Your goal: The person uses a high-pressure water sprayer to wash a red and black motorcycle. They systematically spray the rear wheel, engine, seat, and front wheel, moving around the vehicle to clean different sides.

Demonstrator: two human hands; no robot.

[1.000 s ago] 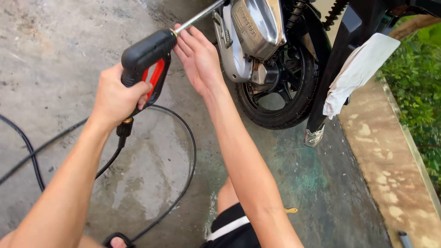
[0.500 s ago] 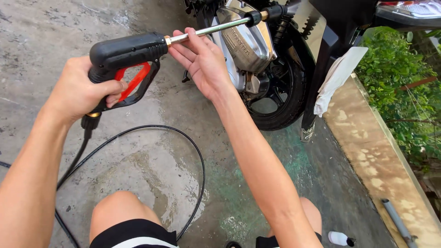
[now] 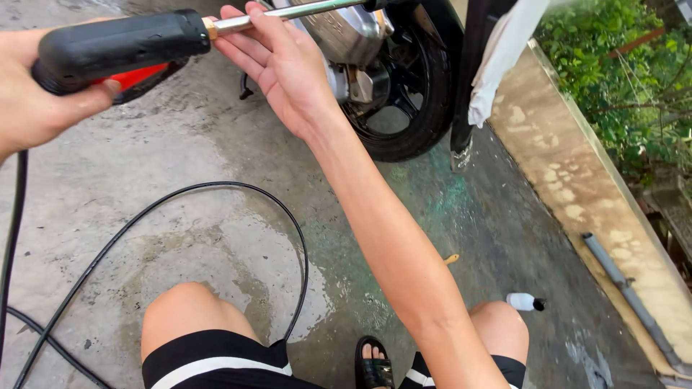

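Observation:
My left hand [image 3: 32,108] grips the black handle of a pressure washer gun [image 3: 119,47] with a red trigger, at the upper left. My right hand [image 3: 285,65] lies under the gun's metal lance [image 3: 288,13], fingers stretched along it and touching it near the brass fitting. The lance points right toward a motorcycle's rear wheel [image 3: 411,108] and its chrome exhaust [image 3: 339,32]. A black hose [image 3: 216,189] loops from the gun over the wet concrete floor.
My bare knees and black shorts with white stripes [image 3: 209,356] fill the bottom edge, with a sandalled foot [image 3: 373,364]. A small white nozzle [image 3: 522,302] lies by my right knee. A white cloth [image 3: 501,61] hangs by the wheel. A low wall [image 3: 577,187], a grey pipe and bushes are at right.
The gun has risen toward the top of the view and come closer. My knees now show lower in the picture, and the motorcycle has slid upward and partly out of view.

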